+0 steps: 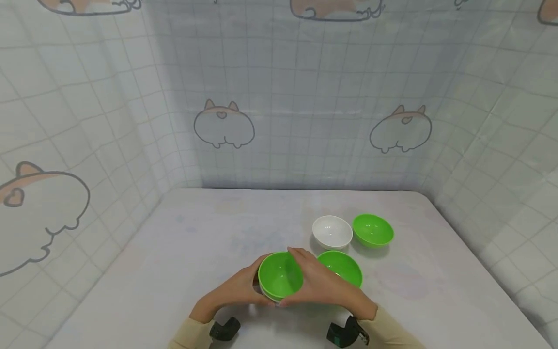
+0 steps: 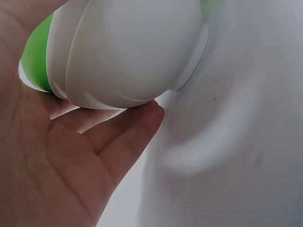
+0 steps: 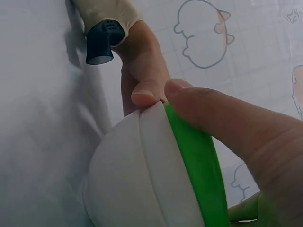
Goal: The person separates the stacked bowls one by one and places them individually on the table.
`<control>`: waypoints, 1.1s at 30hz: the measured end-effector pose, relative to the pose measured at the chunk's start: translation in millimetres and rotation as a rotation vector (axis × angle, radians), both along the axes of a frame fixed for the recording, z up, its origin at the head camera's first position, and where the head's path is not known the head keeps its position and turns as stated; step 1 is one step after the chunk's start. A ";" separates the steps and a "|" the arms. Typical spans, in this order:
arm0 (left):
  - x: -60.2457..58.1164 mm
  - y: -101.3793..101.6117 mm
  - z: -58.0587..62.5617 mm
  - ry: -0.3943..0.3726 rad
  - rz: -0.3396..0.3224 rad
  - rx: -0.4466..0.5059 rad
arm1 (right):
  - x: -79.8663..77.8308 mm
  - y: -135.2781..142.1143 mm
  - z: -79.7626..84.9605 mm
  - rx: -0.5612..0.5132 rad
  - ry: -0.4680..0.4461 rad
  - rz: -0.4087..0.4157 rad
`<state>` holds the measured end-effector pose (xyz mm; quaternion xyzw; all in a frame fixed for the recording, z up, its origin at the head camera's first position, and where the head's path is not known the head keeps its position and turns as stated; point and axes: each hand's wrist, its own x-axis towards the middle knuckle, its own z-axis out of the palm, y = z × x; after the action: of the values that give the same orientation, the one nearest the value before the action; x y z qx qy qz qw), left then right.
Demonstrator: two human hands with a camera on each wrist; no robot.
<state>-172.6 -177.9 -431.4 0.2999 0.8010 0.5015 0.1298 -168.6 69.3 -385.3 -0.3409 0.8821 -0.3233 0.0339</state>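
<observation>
Both hands hold a stack of nested bowls near the front middle of the table. A green bowl [image 1: 280,275] sits at the top of the stack, its inside facing up in the head view. Beneath it are two white bowls [image 2: 137,52], whose rims show as separate steps in the wrist views. My left hand [image 1: 240,289] grips the stack's left side, thumb toward me. From the right, my right hand [image 1: 320,281] clasps it, with the thumb [image 3: 222,113] along the green rim and close to the left thumb. The right hand's other fingers are mostly hidden behind the stack.
Just beyond the right hand lies another green bowl [image 1: 346,267], partly covered by that hand. A white bowl [image 1: 332,232] and a further green bowl [image 1: 373,231] stand side by side behind it. Patterned cloth walls [image 1: 279,145] enclose the white table [image 1: 209,232] at back and sides.
</observation>
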 end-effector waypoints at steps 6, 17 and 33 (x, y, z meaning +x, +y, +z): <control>-1.9 5.0 1.0 0.038 0.037 -0.052 | -4.1 2.9 -5.6 -0.027 0.036 -0.009; -6.6 14.1 0.0 -0.003 0.042 -0.036 | -9.2 10.4 -7.8 -0.098 0.123 0.000; -10.0 27.1 -1.4 -0.026 0.116 -0.097 | -16.5 47.1 24.6 -0.217 0.049 -0.160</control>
<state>-182.6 -150.8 -432.9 0.2400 0.8387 0.4725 0.1253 -185.1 116.3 -360.7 -0.2790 0.8669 -0.4099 -0.0507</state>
